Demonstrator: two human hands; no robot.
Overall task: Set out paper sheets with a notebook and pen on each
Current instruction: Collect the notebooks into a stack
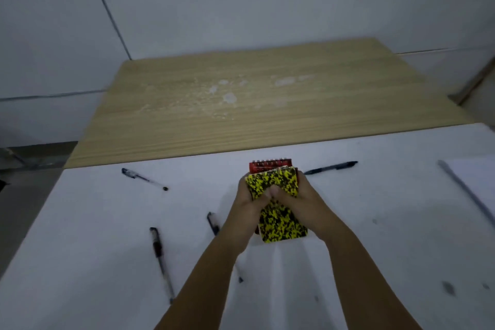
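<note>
You are gripping a stack of notebooks (272,186) with both your left hand (250,202) and right hand (302,195), fingers curled round it, above the white paper (107,222) among scattered pens (143,178).

Both bare forearms reach forward, converging at the notebook stack (272,182). Left hand (247,202) grips the stack's left edge, right hand (308,199) its right edge. Thumbs meet on the top cover; fingers curl round the stack's sides.
</note>
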